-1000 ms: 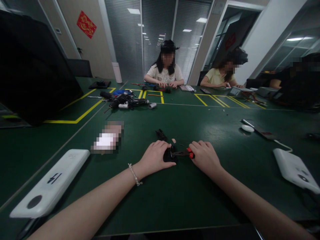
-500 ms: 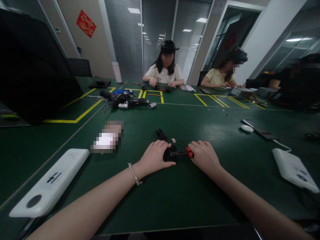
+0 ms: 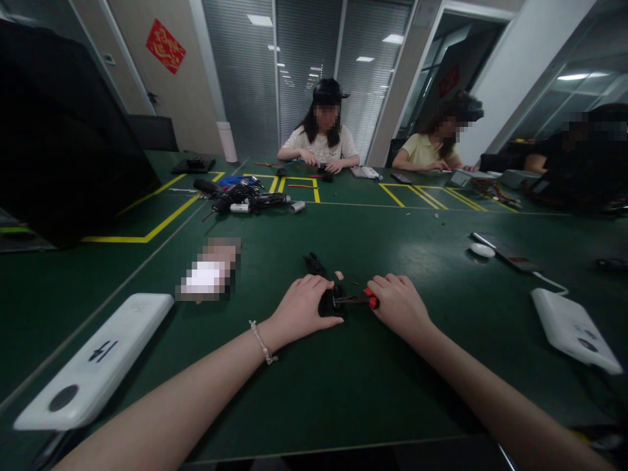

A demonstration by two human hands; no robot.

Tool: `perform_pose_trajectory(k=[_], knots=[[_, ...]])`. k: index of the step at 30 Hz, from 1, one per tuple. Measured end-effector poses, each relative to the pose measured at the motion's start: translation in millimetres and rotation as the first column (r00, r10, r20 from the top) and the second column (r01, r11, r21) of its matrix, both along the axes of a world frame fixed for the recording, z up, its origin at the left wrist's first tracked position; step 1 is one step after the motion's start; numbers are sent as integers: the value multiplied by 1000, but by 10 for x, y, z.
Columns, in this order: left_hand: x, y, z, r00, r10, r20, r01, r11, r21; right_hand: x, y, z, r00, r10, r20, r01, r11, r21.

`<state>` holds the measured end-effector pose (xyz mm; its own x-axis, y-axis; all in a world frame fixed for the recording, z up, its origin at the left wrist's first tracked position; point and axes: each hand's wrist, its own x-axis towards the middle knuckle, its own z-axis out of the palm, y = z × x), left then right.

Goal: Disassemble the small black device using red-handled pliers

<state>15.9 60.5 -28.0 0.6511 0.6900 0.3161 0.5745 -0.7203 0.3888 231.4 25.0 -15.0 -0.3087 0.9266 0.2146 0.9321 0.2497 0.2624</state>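
My left hand (image 3: 305, 303) is closed round a small black plastic part (image 3: 328, 305), holding it down on the green table (image 3: 392, 392). Red-handled pliers (image 3: 354, 299) are gripped in my right hand (image 3: 398, 301). Their narrow jaws reach left to the black part and touch it; what exactly they bite on is too small to make out. Just beyond my left hand lies another black piece (image 3: 314, 263), with a small pale scrap (image 3: 339, 275) beside it.
A white power bank (image 3: 112, 353) lies at left, near a blurred-out phone (image 3: 210, 271). At right are another white power bank (image 3: 576, 330), a cabled phone (image 3: 507, 254) and a white oval object (image 3: 482, 250). Tools and cables (image 3: 245, 196) lie farther back. Co-workers (image 3: 321, 137) sit across the table.
My hands, the black part and the pliers keep nearly the same pose. The whole view has shifted slightly. Across the table, a co-worker's hands have moved a little.
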Motion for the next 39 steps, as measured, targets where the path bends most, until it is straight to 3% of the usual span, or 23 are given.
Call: perform_pose_trajectory(k=[12, 28, 39], knots=[[-3, 1, 24, 1000, -9, -1, 9, 1000, -21, -30, -64, 22, 1000, -16, 4, 16, 1000, 19], [2, -8, 32, 1000, 3, -6, -3, 1000, -9, -26, 19, 74, 1000, -28, -13, 27, 996, -84], [1, -4, 37, 1000, 3, -5, -3, 1000, -25, -30, -59, 0, 999, -39, 12, 39, 999, -5]])
